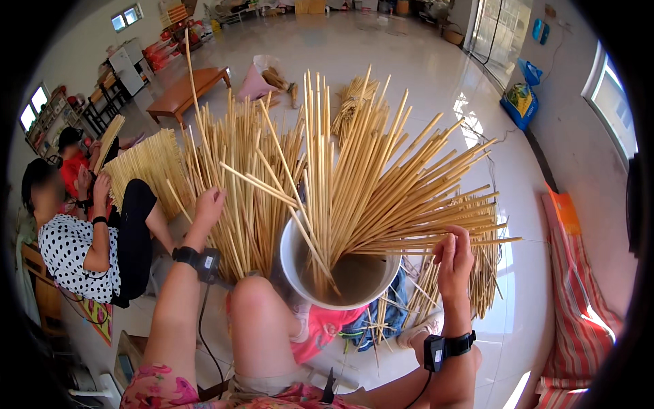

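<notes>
A pale metal bucket (289, 262) stands in front of my knees with a fanned bundle of straw-coloured stalks (371, 184) leaning out of it. Dark water seems to lie in its bottom. My left hand (210, 206) is closed, left of the bucket, in front of a dense upright stand of stalks (255, 160). Whatever is between its fingers is hidden. Beyond the bucket's right rim, my right hand (454, 258) has its fingers curled in at the tips of the lowest stalks. I cannot make out what they pinch. Both wrists wear black straps with small boxes.
To the left, a seated person in a dotted top (78, 252) holds a woven stalk panel (146, 167), with another person behind. More stalks (484, 266) lie on the floor at right. Farther off are a low wooden table (187, 95), a pink sack (255, 80) and a striped cloth (572, 300).
</notes>
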The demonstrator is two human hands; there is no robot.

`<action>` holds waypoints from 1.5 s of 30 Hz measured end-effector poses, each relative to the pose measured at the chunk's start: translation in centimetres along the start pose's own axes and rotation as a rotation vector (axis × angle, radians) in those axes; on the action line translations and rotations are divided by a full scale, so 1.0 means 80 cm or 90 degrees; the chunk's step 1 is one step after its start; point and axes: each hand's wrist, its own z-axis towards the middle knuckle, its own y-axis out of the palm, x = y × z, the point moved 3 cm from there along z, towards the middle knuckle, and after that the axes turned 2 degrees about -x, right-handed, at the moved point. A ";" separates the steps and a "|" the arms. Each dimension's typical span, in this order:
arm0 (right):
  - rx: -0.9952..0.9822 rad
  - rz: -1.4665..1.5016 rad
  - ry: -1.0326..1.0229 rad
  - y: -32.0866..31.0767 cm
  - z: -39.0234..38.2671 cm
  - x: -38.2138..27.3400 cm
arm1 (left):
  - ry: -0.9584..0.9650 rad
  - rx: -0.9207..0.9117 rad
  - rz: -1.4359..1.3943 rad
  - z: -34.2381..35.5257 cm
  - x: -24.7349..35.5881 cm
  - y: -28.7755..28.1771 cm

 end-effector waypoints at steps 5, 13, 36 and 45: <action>-0.025 -0.023 -0.005 0.003 0.000 -0.007 | -0.034 -0.126 0.088 -0.036 -0.048 0.032; -0.044 -0.060 0.014 -0.001 -0.004 -0.007 | 0.036 -0.097 0.127 -0.077 -0.018 0.023; -0.078 -0.070 0.024 0.016 0.000 -0.006 | -0.067 -0.181 -0.231 -0.057 0.224 0.216; -0.107 -0.083 0.039 0.026 -0.001 -0.002 | 0.050 -0.137 0.059 -0.051 0.252 0.202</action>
